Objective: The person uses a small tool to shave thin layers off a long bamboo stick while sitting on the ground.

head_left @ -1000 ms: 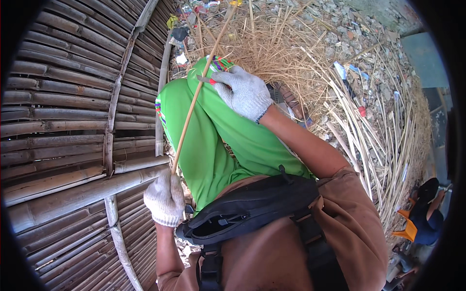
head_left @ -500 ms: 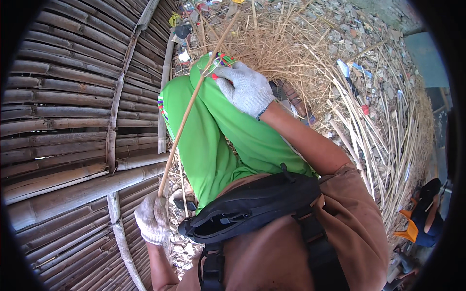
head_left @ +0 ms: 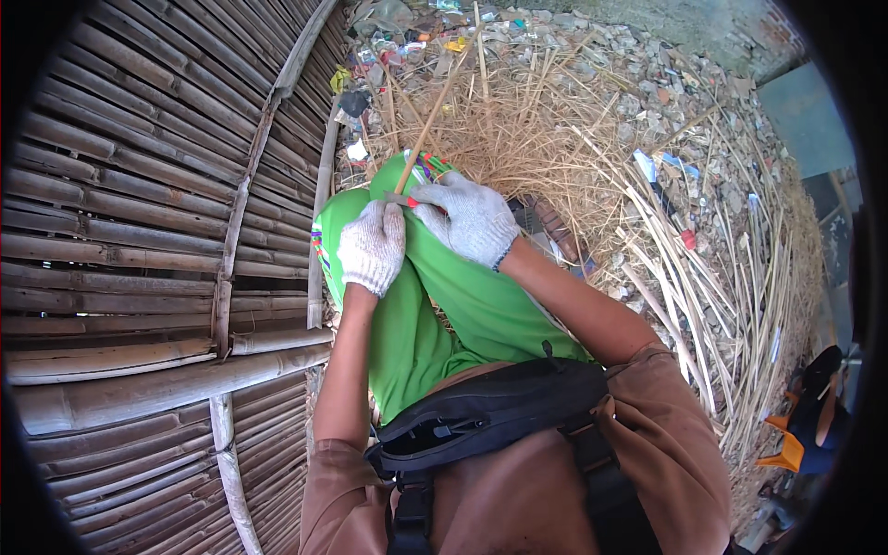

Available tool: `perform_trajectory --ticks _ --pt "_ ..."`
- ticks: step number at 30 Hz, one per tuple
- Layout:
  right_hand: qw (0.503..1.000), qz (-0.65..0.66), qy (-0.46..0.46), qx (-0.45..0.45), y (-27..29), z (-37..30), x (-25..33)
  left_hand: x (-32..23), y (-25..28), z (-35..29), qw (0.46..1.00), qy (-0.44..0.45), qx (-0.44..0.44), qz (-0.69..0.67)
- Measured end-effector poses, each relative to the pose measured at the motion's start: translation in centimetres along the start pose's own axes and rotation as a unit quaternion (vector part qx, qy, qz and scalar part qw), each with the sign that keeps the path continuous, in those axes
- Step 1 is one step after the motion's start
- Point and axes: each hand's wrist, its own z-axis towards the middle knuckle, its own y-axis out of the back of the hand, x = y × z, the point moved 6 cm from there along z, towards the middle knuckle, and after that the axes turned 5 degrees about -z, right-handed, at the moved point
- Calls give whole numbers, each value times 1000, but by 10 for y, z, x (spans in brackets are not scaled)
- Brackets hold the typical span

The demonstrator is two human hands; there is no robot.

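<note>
A thin bamboo stick (head_left: 435, 113) slants from over my knees toward the far ground. My left hand (head_left: 372, 248), in a white knitted glove, is closed round its near end, which the glove hides. Just to the right, my gloved right hand (head_left: 474, 218) grips a small knife (head_left: 413, 202). The knife's red part shows at the fingers, and its short grey blade lies against the stick beside my left fingertips. Both hands rest over my green trousers (head_left: 481, 310) near the knees.
A bamboo slat wall (head_left: 129, 213) rises close on the left. Fibrous shavings (head_left: 518, 106) cover the littered ground ahead. Long pale split strips (head_left: 703, 305) lie on the right, with an orange and dark object (head_left: 788, 444) beyond them. A black waist bag (head_left: 490, 407) sits on my lap.
My left hand has moved from the stick's near end by my hip up to my knees, beside the right hand. The stick has slid away from me, farther past the blade.
</note>
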Motion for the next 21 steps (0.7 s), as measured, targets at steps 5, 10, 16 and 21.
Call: perform_trajectory --ticks 5,10,16,21 --pt "999 4 -50 -2 -4 -7 -9 -2 21 -33 999 14 33 5" --pt "998 9 -56 -15 -3 -6 -13 -7 62 -81 999 19 42 -5" --pt "997 -9 -70 -7 -8 -2 -17 -9 119 -146 999 21 42 17" --pt "998 5 -67 -17 -11 -4 -13 -18 174 -206 992 42 91 77"
